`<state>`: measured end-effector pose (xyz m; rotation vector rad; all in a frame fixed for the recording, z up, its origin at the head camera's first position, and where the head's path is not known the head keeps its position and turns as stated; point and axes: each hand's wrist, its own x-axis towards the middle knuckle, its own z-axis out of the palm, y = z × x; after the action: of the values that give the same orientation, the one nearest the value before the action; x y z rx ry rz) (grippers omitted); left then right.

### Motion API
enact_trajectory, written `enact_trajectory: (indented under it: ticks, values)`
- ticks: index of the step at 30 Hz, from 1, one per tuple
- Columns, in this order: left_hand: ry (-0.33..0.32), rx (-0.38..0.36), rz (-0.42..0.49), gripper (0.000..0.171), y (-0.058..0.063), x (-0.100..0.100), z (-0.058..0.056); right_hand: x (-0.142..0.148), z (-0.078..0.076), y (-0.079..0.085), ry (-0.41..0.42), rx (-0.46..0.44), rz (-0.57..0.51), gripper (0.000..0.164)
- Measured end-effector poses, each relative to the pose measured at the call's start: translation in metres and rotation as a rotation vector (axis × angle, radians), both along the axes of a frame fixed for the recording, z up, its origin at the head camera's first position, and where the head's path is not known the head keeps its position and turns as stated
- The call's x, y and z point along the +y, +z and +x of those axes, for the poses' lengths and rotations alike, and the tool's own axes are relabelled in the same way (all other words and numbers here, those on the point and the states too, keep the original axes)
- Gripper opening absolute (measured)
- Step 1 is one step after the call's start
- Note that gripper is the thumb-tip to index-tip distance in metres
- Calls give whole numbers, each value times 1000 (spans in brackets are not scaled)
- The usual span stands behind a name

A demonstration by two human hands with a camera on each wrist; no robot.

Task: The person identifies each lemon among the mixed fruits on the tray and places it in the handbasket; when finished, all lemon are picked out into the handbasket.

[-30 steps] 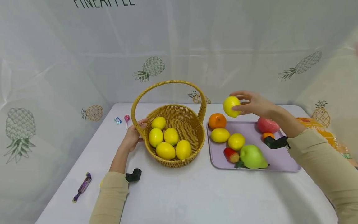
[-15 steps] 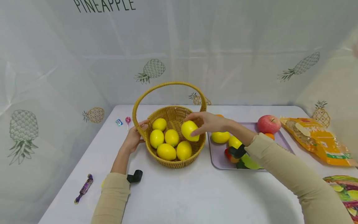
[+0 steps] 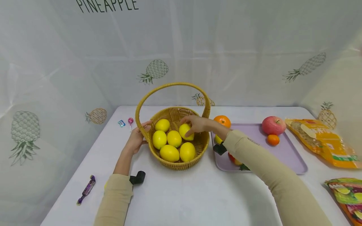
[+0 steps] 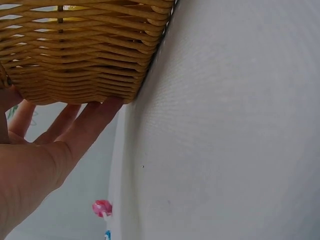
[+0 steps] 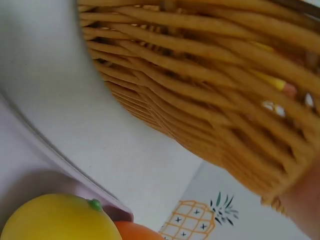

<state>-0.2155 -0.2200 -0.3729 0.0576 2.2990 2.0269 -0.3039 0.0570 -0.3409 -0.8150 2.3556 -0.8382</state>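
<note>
A woven basket (image 3: 177,165) with a tall arched handle stands mid-table with several lemons (image 3: 169,153) in it. Inside its right part, my right hand (image 3: 197,123) pinches another lemon (image 3: 185,131) between thumb and fingers, low among the others. Whether that lemon rests on the basket floor is hidden. At the basket's left side, my left hand (image 3: 136,139) touches the outer wall near the handle's base. The left wrist view shows its fingers (image 4: 87,125) extended against the weave.
Right of the basket lies a lilac tray (image 3: 282,157) with an apple (image 3: 273,125), a small orange fruit (image 3: 273,140) and fruit partly under my right arm. An orange (image 3: 222,121) sits at its back corner. Snack bags (image 3: 322,142) lie far right; wrapped candy (image 3: 86,190) lies left.
My right hand has carried the lemon leftward from above the tray, over the basket rim and down among the other lemons. The left hand has stayed at the basket's side.
</note>
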Motion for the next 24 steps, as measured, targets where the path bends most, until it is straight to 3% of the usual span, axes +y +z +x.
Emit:
enact_trajectory:
  ticks: [7, 12, 19, 24]
  values:
    - [3, -26, 6, 46, -3, 0, -2, -3, 2, 4, -5, -44, 76, 62]
    - [4, -32, 30, 46, -14, -5, -10, 10, 3, 30, 20, -48, 24, 55]
    - [17, -15, 12, 47, -24, -11, -20, 55, 16, 73, 169, -33, -82, 53]
    - [15, -12, 8, 48, -23, -12, -18, 102, 23, 67, 153, -45, -143, 48]
